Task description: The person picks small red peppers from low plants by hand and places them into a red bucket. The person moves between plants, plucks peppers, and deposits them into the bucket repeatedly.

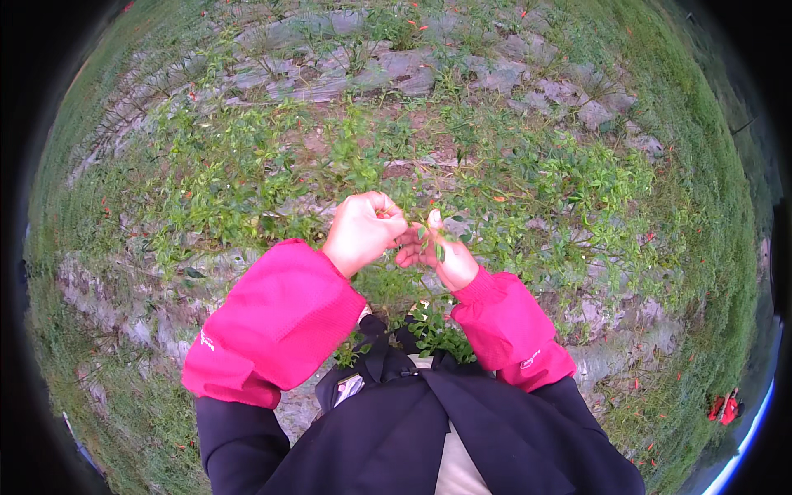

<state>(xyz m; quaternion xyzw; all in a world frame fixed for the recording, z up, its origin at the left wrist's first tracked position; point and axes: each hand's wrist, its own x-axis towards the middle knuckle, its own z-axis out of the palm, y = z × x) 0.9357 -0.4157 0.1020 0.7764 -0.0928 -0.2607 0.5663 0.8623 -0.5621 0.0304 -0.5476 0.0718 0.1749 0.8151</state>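
Observation:
My left hand [362, 235] is bent at the wrist above the plants, its fingers curled closed around a thin green pepper stem [388, 211]; most of what lies inside the fist is hidden. Just to its right is my right hand [455, 260], palm turned inward, thumb raised and fingers apart. A small sprig of green leaves [439, 250] crosses in front of that palm. The fingertips of both hands nearly meet. Below and around them grow leafy chili pepper plants [396, 281], and an orange-red chili pepper [499, 199] shows among the foliage to the right.
Strips of plastic mulch film [396, 68] run between the rows. Leafy growth [442, 337] stands close against my legs. More red chili peppers [422, 28] dot the field. A person in red [725, 408] is far off at the right rim.

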